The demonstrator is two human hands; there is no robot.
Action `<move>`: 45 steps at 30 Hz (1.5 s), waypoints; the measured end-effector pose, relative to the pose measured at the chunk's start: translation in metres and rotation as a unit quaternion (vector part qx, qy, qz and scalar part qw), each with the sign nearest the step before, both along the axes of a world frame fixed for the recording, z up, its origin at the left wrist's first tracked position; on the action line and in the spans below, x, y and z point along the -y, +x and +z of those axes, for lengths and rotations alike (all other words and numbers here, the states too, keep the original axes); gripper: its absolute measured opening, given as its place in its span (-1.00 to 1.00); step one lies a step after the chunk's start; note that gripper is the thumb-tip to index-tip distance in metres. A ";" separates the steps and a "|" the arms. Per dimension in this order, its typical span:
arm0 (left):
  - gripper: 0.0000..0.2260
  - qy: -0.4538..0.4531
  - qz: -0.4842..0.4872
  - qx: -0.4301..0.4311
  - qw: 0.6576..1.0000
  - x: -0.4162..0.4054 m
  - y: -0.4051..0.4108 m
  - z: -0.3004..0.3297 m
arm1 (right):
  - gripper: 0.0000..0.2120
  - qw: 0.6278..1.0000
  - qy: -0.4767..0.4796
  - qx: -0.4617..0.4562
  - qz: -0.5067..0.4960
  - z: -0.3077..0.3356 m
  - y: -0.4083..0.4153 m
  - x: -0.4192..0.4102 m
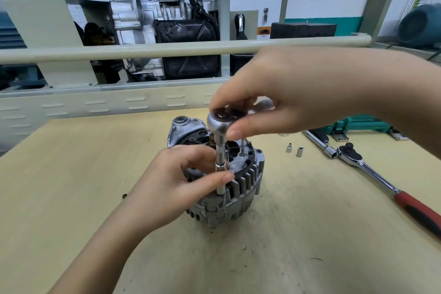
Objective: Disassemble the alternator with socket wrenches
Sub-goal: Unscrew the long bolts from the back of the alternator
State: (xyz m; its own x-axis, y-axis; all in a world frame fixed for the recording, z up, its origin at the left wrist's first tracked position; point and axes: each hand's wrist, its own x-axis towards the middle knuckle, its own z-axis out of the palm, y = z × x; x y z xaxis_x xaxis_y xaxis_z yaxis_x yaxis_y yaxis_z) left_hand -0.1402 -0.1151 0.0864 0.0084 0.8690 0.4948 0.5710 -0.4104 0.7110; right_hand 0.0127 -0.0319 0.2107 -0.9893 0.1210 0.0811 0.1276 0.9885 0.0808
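Pale wooden bench top (pixel 71 198), scuffed and lightly soiled, carries all the work. Nearest me, my left hand (pixel 167 184) pinches the slim chrome socket extension (pixel 220 167) between thumb and curled fingers, holding it upright. That extension stands on the grey, finned cast-metal alternator (pixel 229 188), which sits on end at the middle of the bench. Above it, my right hand (pixel 286 98) grips the round chrome head of a small ratchet wrench (pixel 218 122), fingers curled over the top and thumb pressed against its side; the handle is hidden behind my palm. To the right of the alternator, two small chrome sockets (pixel 294 150) stand apart from it. Further right lies a long chrome ratchet wrench with a red grip (pixel 372 169), beside a second chrome bar (pixel 318 142). Behind these lies a green tool case (pixel 358 124). Beyond the bench, a cutaway engine display (pixel 167 31) stands against a wall of diagram boards.
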 end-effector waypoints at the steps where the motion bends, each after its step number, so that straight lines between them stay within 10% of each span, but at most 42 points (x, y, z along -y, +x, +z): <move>1: -0.78 -0.003 -0.004 -0.009 1.000 0.000 -0.001 0.000 | -0.64 1.000 -0.006 0.006 -0.002 0.001 0.000 0.000; 45: -0.84 0.023 0.015 -0.040 0.999 0.001 -0.002 -0.001 | -0.61 0.999 -0.044 0.007 0.004 0.004 -0.001 0.002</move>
